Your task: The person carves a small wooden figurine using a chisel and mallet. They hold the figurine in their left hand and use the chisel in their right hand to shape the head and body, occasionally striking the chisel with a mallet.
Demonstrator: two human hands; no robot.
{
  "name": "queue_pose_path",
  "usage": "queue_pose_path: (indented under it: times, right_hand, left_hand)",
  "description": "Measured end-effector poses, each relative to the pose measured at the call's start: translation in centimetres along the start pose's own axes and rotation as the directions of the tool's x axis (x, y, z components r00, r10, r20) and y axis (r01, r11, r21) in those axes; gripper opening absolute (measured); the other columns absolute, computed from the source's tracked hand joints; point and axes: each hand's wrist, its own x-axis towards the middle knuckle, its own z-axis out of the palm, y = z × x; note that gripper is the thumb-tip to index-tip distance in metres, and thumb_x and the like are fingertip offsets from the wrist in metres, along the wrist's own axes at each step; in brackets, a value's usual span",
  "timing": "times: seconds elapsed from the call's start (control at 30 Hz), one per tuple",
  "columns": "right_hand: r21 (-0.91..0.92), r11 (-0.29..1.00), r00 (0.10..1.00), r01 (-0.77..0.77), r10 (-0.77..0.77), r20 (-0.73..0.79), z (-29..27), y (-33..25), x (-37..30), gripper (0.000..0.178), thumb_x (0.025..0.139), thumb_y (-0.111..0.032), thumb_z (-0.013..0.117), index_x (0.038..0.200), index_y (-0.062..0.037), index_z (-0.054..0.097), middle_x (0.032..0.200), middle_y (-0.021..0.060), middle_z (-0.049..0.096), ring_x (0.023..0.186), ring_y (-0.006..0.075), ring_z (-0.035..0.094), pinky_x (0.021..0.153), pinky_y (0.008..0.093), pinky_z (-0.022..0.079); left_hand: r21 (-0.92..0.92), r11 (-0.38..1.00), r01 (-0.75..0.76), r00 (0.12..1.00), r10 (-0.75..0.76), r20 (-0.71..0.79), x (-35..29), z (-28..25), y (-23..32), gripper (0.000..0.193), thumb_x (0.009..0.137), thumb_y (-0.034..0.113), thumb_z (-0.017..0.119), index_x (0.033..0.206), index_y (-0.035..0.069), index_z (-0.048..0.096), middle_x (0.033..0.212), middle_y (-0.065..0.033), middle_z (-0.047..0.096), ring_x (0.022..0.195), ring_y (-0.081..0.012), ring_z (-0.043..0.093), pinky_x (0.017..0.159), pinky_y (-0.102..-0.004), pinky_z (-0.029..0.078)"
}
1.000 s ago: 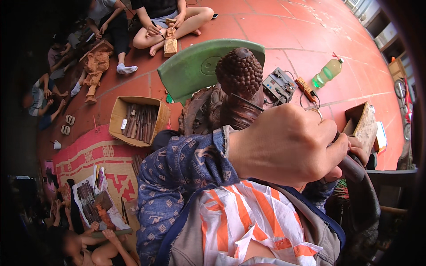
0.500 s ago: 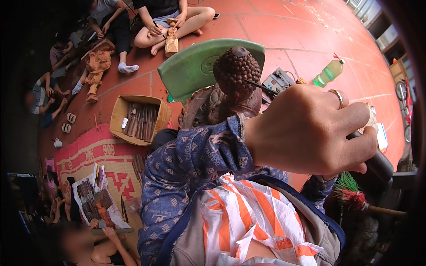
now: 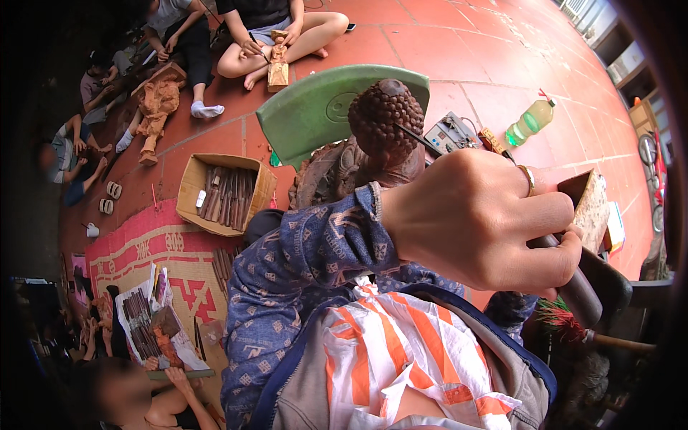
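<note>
Gripping a dark wooden mallet handle [image 3: 573, 287] tight, the right hand [image 3: 480, 215] hovers near the carved wooden bust [image 3: 383, 132] with a thin chisel [image 3: 419, 140] on its bumpy head; one glancing knock might gouge it, left hand hidden.

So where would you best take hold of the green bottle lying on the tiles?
Probably around the middle of the green bottle, coming from above. It lies on its side on the red tile floor, cap end pointing up-right, so the round body is open on both flanks for a grip.
</note>
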Motion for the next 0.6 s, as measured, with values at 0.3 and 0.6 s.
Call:
queue_pose_path:
  times: [0.3,0.6]
  right_hand:
    - [-0.016,0.996,0.995,-0.083,0.084,0.059,-0.4,-1.4,0.6,0.023,0.08,-0.004,0.069,0.094,-0.0034,0.051,0.075,0.0037,0.052,0.069,0.0124,0.048,0.06,0.0294,0.04]
    - [-0.327,0.556,0.571,-0.764,0.819,0.06,1.4,2.8,-4.8,0.028,0.079,-0.009,0.071,0.098,-0.0002,0.052,0.079,0.005,0.055,0.072,0.0133,0.05,0.062,0.0299,0.042]
  left_hand:
    - [0.036,0.975,0.22,0.952,-0.223,0.212,0.4,-1.0,3.2,0.026,0.071,0.023,0.068,0.081,0.002,0.059,0.074,-0.0091,0.056,0.055,-0.0184,0.059,0.047,-0.0284,0.047]
    - [0.039,0.943,0.332,0.902,-0.329,0.278,-2.5,-0.7,4.9,0.033,0.072,0.012,0.068,0.102,0.004,0.056,0.069,-0.0028,0.047,0.055,-0.0133,0.053,0.045,-0.0255,0.043]
